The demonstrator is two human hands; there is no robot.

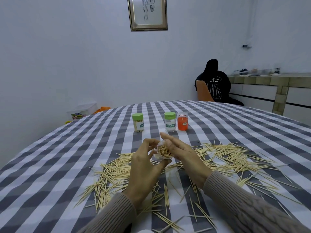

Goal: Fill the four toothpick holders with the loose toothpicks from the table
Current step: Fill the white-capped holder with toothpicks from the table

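Left hand (146, 167) grips open holder (164, 151); right hand (178, 149) beside it.

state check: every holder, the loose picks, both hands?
held holder: lid off, tilted, packed with toothpicks
left green-lid holder: capped, upright, holds toothpicks
right green-lid holder: capped, upright, looks empty
orange holder: capped, upright, contents unclear
loose toothpicks: scattered over the tablecloth
left hand: grips held holder
right hand: fingers straight, beside holder's mouth

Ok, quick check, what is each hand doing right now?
Left hand: grips the clear plastic toothpick holder, partly filled with wooden toothpicks.
Right hand: open, fingers straight, beside the holder's mouth.
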